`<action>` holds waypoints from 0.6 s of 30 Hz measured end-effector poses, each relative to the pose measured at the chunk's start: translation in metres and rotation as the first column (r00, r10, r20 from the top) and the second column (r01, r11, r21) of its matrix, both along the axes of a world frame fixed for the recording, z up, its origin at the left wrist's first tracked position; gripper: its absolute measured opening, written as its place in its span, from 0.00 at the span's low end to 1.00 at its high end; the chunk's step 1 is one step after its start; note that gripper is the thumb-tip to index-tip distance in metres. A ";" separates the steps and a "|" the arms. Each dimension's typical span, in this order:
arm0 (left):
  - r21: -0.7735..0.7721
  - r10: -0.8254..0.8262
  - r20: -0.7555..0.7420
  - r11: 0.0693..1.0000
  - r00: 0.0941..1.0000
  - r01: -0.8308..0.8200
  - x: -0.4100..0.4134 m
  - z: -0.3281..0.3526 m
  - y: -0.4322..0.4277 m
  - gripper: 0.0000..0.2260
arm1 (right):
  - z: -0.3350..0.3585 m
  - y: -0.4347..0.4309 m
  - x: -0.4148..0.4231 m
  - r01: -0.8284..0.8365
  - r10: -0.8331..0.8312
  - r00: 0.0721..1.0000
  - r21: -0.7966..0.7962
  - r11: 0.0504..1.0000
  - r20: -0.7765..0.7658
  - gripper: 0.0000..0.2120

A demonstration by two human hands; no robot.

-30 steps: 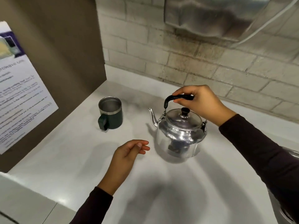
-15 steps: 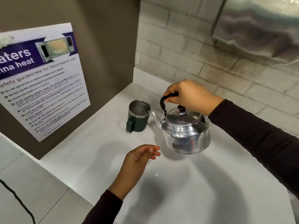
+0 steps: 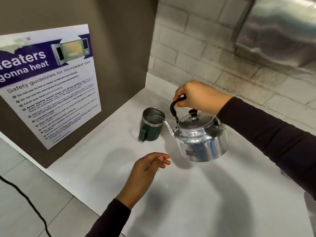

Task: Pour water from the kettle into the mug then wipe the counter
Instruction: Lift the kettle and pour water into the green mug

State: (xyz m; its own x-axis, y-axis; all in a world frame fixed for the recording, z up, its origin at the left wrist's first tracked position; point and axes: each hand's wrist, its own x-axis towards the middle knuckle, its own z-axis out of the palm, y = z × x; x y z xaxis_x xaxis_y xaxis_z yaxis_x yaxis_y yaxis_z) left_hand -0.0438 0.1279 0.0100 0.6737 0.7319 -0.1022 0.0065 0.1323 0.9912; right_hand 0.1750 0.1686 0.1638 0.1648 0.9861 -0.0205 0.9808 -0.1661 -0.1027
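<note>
The right hand (image 3: 200, 97) is closed around the black handle (image 3: 174, 108) of the kettle (image 3: 201, 137) and holds it in the air, above the counter (image 3: 213, 194) and just beside the mug (image 3: 151, 124). The left hand (image 3: 148, 168) is empty, with the fingers loosely curled and a little apart; it hovers low over the counter in front of the kettle, and I cannot tell if it touches the surface. A second ago the kettle stood on the counter, well apart from the mug; half a second ago it was lifted and its spout (image 3: 166, 124) was already near the rim. Now the kettle is tipped toward the mug, the spout tip is over the rim, and a thin stream of water seems to run into it. In my judgement this means the pouring has just begun, and the wiping is not yet started. The water level inside the mug is hard to see, because the steel inside reflects the light. How much water is in the kettle is hidden by its lid (image 3: 196, 121). No cloth for wiping is visible. On the left side the poster (image 3: 51, 86) is cut by the edge of the picture.
</note>
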 end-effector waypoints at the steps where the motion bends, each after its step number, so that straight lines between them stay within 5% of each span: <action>1: -0.001 0.002 -0.001 1.000 1.000 -0.002 0.000 0.000 0.001 0.12 | 0.001 0.001 -0.001 -0.014 0.014 1.000 -0.005 1.000 0.005 0.08; 18: 0.033 -0.008 -0.005 0.999 1.000 0.008 0.002 0.000 0.005 0.13 | 0.023 0.012 -0.010 -0.060 0.066 0.994 -0.066 0.996 0.091 0.09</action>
